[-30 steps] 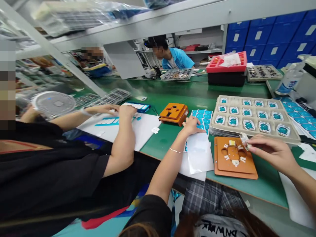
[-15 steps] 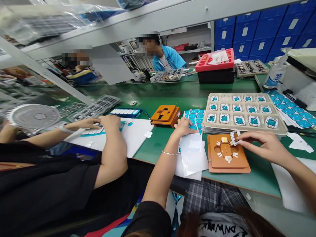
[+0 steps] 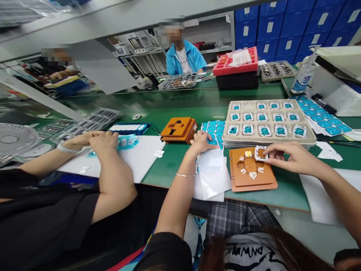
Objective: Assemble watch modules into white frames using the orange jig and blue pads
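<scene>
Between the thumb and fingers of my right hand (image 3: 290, 157) is a small white square plastic frame (image 3: 261, 153). It is held tilted over the upper right of an orange fixture block (image 3: 239, 178), which has a shaped recess, white tabs and a yellow patch. My left hand (image 3: 202, 142) rests on the sheet of blue stickers (image 3: 213, 128), thumb and fingers apart. Below that hand lie translucent backing sheets (image 3: 213, 180). Just behind the fixture, a beige tray (image 3: 227, 128) holds rows of white frames with blue-green centres.
A second orange fixture (image 3: 177, 128) stands left of the stickers. At far left, a co-worker's hands (image 3: 98, 140) handle a blue sheet over a white pad (image 3: 149, 150). More sticker sheets (image 3: 324, 116), a clear bottle (image 3: 303, 79) and a red bin (image 3: 237, 62) are farther back.
The white frame in my right hand has turned so its opening faces the camera more. My left hand stays on the sticker sheet. The whole view has shifted.
</scene>
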A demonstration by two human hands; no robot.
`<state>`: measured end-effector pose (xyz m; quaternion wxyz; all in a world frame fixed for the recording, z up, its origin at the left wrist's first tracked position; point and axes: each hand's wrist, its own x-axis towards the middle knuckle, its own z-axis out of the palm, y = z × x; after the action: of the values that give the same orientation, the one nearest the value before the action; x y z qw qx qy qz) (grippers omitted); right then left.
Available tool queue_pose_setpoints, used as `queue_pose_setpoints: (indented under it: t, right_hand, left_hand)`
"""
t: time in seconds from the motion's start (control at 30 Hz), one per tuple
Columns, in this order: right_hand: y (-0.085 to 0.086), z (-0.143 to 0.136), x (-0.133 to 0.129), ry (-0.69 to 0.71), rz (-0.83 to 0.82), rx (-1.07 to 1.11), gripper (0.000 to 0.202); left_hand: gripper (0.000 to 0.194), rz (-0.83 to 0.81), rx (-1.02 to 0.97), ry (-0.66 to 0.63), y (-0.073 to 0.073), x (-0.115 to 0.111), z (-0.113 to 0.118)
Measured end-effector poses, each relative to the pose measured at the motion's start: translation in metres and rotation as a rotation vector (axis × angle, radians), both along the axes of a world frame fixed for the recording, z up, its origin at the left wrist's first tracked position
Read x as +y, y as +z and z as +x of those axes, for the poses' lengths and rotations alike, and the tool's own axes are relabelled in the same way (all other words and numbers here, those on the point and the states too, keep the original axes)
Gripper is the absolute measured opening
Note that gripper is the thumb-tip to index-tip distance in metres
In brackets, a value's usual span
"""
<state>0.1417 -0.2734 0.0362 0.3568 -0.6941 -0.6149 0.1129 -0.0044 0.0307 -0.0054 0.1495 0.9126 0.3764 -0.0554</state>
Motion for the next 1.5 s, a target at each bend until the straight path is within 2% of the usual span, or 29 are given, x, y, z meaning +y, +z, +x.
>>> queue_pose_setpoints:
  t: [0.17, 0.4, 0.6, 0.73, 0.83, 0.9, 1.0, 1.03, 1.07, 1.27, 1.5]
  right_hand:
    - [0.000, 0.003, -0.002, -0.067, 0.089, -0.129, 0.021]
    - [0.002, -0.001, -0.001, -0.063, 0.070, -0.163, 0.026]
    - [-0.001, -0.001, 0.000, -0.024, 0.107, -0.255, 0.020]
    - [-0.003, -0.001, 0.001, -0.031, 0.150, -0.313, 0.018]
    - [-0.002, -0.001, 0.002, -0.025, 0.181, -0.338, 0.017]
    - [-0.001, 0.000, 0.002, -0.017, 0.200, -0.341, 0.016]
    - [0.001, 0.000, 0.002, -0.005, 0.220, -0.335, 0.017]
    - [0.002, 0.000, 0.001, -0.006, 0.223, -0.331, 0.017]
    - [0.002, -0.001, 0.001, -0.010, 0.225, -0.328, 0.017]
    - [0.007, -0.008, -0.003, 0.005, 0.235, -0.294, 0.016]
    - [0.008, -0.011, -0.002, 0.030, 0.242, -0.252, 0.015]
  left_hand:
    - [0.045, 0.001, 0.004, 0.026, 0.002, -0.002, -0.001]
    - [0.049, -0.026, -0.045, 0.034, -0.001, 0.001, -0.001]
    - [0.029, -0.037, -0.256, -0.040, -0.002, 0.000, -0.008]
    - [0.021, -0.043, -0.535, -0.192, 0.007, -0.010, -0.020]
    - [0.018, -0.022, -0.762, -0.326, 0.015, -0.032, -0.025]
    - [0.016, -0.017, -0.894, -0.537, 0.018, -0.052, -0.025]
    - [0.015, 0.033, -0.954, -1.017, 0.020, -0.078, -0.024]
    - [0.019, 0.064, -0.926, -1.120, 0.020, -0.084, -0.023]
    - [0.024, 0.091, -0.887, -1.171, 0.020, -0.087, -0.023]
    - [0.029, 0.090, -0.791, -1.238, 0.026, -0.087, -0.025]
    - [0.028, 0.124, -0.760, -1.210, 0.029, -0.088, -0.028]
